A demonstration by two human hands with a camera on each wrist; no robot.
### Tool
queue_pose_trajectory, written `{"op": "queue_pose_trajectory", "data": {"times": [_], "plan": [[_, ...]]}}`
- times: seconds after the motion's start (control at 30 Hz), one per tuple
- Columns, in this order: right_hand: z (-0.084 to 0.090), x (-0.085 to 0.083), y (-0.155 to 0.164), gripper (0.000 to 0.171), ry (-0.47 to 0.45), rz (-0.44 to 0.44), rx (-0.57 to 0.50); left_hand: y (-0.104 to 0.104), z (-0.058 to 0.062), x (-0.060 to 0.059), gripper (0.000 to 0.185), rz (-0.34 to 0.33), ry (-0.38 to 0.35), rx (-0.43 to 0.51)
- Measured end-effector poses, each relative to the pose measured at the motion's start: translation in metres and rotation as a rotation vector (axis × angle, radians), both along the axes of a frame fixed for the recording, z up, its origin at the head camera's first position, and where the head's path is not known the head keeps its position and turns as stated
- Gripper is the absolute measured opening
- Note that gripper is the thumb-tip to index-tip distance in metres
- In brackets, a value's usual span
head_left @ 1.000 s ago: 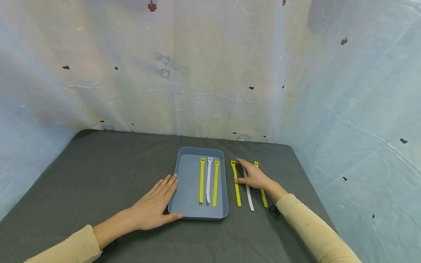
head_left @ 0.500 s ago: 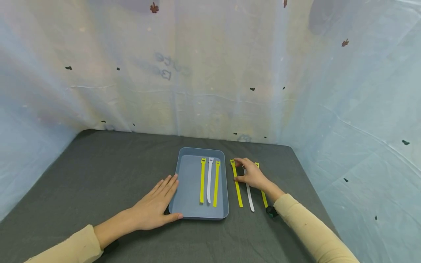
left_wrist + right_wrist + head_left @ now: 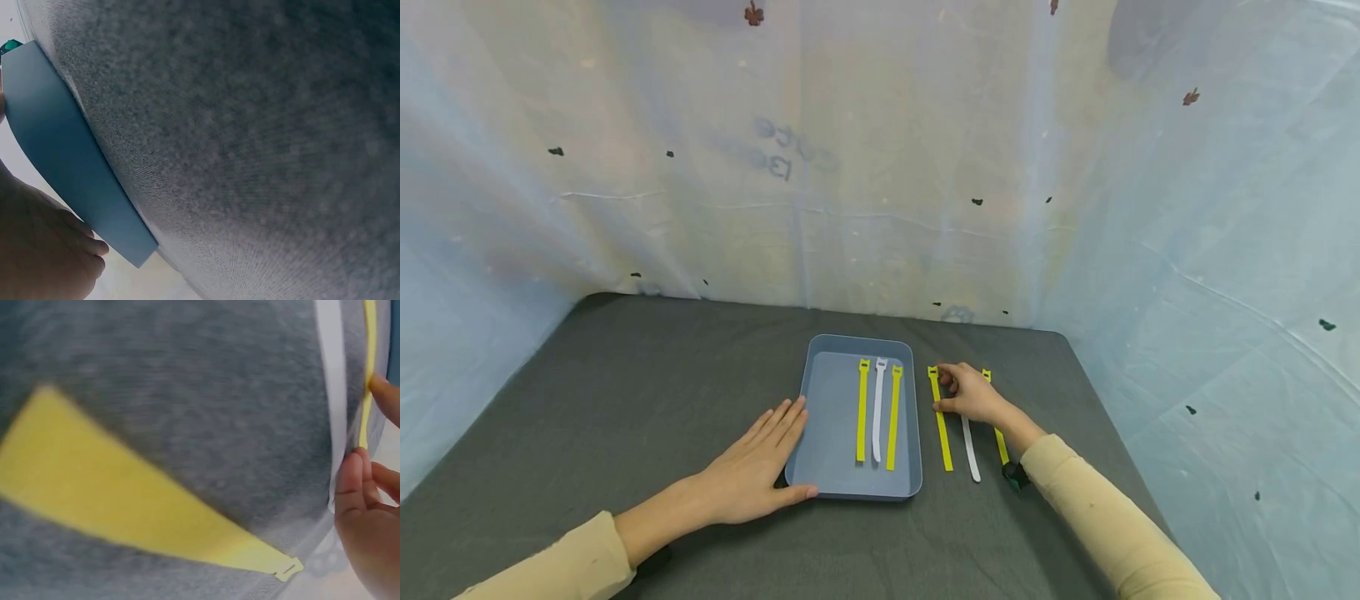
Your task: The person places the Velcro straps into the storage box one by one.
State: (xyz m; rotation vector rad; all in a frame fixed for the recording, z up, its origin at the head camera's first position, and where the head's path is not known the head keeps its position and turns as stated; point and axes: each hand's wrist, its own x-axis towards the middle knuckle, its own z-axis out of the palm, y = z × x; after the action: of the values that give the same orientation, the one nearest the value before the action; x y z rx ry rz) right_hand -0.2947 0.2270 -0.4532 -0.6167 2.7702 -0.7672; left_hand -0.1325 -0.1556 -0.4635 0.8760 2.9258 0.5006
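A blue-grey tray holds two yellow cable ties with a white one between them. My left hand lies spread at the tray's left side, fingertips at the rim and thumb at the near corner. Right of the tray a yellow cable tie, a white cable tie and another yellow cable tie lie side by side on the cloth. My right hand reaches over the white one. In the right wrist view its thumb and fingertips touch the leftmost yellow cable tie at two separate spots.
Dark grey cloth covers the table. Pale plastic sheeting stands behind and at both sides. A small black and green device sits under the right wrist.
The fingers of my right hand have curled in more, and the leftmost yellow cable tie on the cloth has shifted slightly. The left hand and tray stay put.
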Motion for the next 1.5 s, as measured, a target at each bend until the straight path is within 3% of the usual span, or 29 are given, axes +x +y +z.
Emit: {"op": "queue_pose_trajectory", "data": {"times": [0.2,0.47,1.0,1.3,1.5], "plan": [[0.004,-0.005,0.000,0.075,-0.100,-0.016,0.000,0.001,0.000,0.000,0.105,-0.004,0.010,0.002],[0.005,-0.007,0.002,0.074,-0.137,-0.047,-0.059,0.001,0.001,-0.001,0.106,-0.008,0.021,0.002],[0.001,0.005,-0.001,0.050,-0.077,-0.134,-0.130,0.000,0.002,0.000,0.104,-0.006,0.019,0.011],[-0.003,0.014,-0.005,0.028,-0.028,-0.164,-0.212,0.000,0.002,0.002,0.104,-0.009,0.006,-0.001],[-0.006,0.017,-0.007,0.018,-0.056,-0.211,-0.321,-0.001,0.004,0.001,0.104,-0.010,-0.007,-0.018]]}}
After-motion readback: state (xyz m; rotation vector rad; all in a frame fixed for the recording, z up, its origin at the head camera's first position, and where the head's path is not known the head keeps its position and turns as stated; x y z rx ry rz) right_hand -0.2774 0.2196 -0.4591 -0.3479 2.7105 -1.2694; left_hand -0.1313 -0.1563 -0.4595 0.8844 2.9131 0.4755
